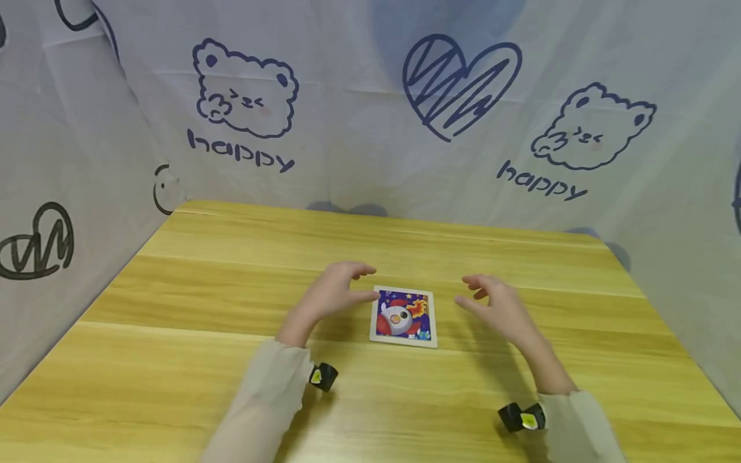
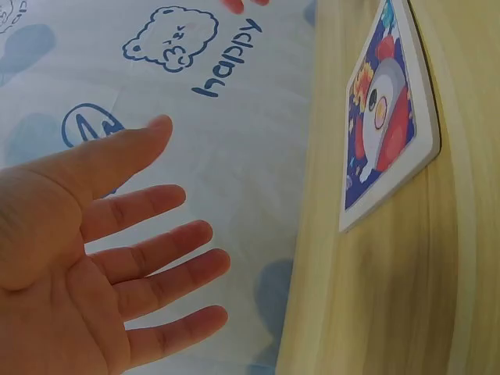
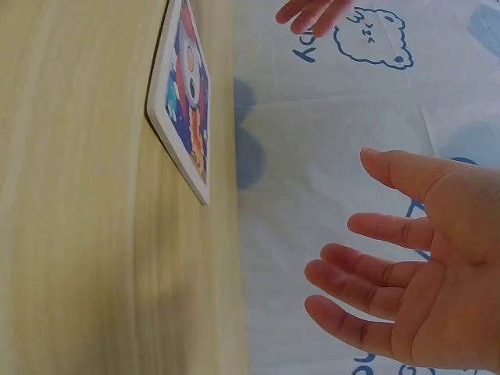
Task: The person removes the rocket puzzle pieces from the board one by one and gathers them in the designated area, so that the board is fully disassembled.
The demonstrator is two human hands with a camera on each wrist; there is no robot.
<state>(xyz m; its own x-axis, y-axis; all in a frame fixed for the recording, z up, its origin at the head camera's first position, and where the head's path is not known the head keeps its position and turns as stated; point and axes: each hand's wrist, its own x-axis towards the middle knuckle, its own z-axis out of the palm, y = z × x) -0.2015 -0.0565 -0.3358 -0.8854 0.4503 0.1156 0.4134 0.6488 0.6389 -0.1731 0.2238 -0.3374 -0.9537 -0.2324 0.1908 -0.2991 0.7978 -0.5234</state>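
Note:
A square picture puzzle (image 1: 403,317) with a white frame lies flat on the wooden table, showing a cartoon rocket with red fins and orange flame on a purple starry ground. My left hand (image 1: 341,289) hovers just off its left side, the thumb tip overlapping the upper left corner in the head view. Fingers are spread and the palm holds nothing in the left wrist view. To the puzzle's right, my right hand (image 1: 494,305) is raised above the table, set further from the frame. Its fingers are loosely bent and apart, also with nothing in them, as the right wrist view shows.
The wooden table (image 1: 202,289) has rounded far corners. Behind it hangs a white cloth (image 1: 347,128) printed with bears, hearts and the word happy, and more of it covers the left side. Each wrist wears a black camera mount (image 1: 324,377) beside a light sleeve (image 1: 260,399).

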